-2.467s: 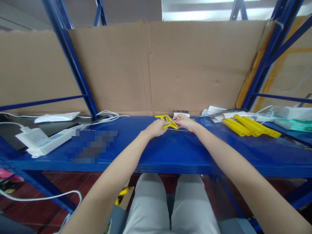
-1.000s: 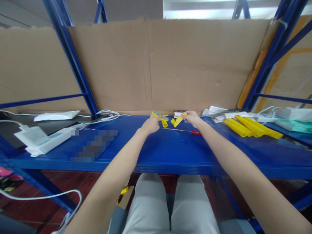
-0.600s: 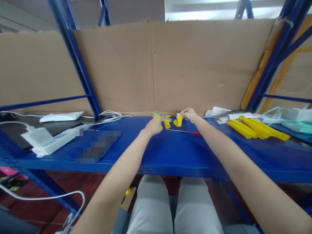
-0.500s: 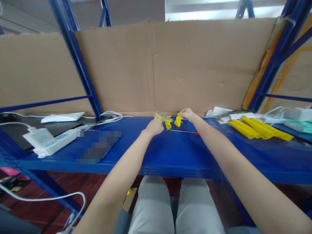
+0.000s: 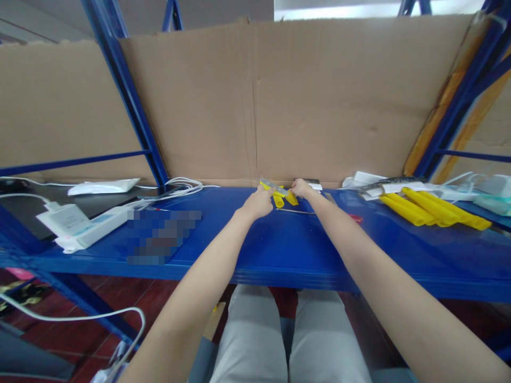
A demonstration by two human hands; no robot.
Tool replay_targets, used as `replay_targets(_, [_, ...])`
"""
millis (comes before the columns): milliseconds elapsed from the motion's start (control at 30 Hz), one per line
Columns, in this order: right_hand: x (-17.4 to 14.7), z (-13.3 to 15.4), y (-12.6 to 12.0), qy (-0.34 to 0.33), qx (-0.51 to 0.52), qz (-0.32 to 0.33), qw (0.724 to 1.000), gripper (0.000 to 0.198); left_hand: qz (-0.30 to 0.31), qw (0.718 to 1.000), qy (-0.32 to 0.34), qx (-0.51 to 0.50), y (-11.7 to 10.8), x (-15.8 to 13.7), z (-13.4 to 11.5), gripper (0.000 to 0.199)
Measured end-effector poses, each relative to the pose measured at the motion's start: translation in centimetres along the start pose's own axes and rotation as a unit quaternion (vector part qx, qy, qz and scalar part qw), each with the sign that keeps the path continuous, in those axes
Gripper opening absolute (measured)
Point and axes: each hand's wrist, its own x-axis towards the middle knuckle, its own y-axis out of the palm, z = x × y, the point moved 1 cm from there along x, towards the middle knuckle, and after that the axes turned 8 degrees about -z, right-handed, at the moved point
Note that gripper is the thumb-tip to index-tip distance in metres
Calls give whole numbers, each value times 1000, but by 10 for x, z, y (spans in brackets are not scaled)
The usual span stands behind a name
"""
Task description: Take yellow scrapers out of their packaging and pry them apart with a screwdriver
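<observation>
At the back of the blue shelf, my left hand [image 5: 261, 203] is closed on a thin greyish strip [image 5: 276, 188] with yellow along it. The strip slants rightward towards my right hand [image 5: 300, 188]. That hand pinches a small cut yellow piece [image 5: 293, 199], its fingertips partly hidden. Between the hands lies a short yellow tube [image 5: 278, 201], its round end facing me. In front of it rests a thin metal rod [image 5: 294, 211], its right end covered by my right forearm. Past that forearm a red object [image 5: 356, 218] shows in part.
Several yellow tubes [image 5: 433, 207] lie on the right, beside white papers [image 5: 364, 180]. A white power strip [image 5: 96, 229] with a charger and cables is at left, near a blurred flat item [image 5: 163, 238]. Cardboard [image 5: 319, 101] walls off the back; blue posts [image 5: 131, 101] flank it.
The yellow piece in my right hand has come down and left, close to the strip's end. My left hand has stayed nearly in place. The view has shifted slightly.
</observation>
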Motion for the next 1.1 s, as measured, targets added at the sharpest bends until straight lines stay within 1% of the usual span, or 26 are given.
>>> replay_targets(133, [-5,6,-5,-8,-72,-43,996,21,12,1000,22,3,2,0,0,57])
replay_targets(233, [-13,12,-12,-28,-91,-40,995,23,19,998,53,-5,6,1,1,56])
replay_targets(367, [-33,20,-19,-62,-80,-22,995,20,29,997,69,-12,9,3,2,53])
replay_targets(467, [-51,27,-25,-107,-41,-2,993,20,34,995,88,-10,9,2,0,52])
replay_targets(533, [-62,31,-29,-115,-15,20,993,23,38,995,93,-6,9,1,-2,54])
replay_targets(667, [-78,36,-35,-93,11,108,990,26,48,995,85,13,11,-1,-7,60])
replay_targets(733, [-82,38,-36,-82,13,129,988,25,61,994,84,28,12,-2,-8,61])
replay_targets(800, [-84,38,-36,-75,13,134,988,24,72,993,86,37,12,-3,-9,61])
replay_targets(900, [-81,38,-39,-53,25,118,991,21,73,992,94,33,11,-3,-11,56])
replay_targets(967, [-76,36,-48,-24,52,87,995,18,73,993,91,30,10,-3,-11,52])
replay_targets(1033, [-69,30,-63,13,90,40,995,17,73,994,82,28,10,-3,-11,51])
replay_targets(1100, [-61,18,-82,54,115,-32,991,17,69,994,80,24,10,-2,-9,53])
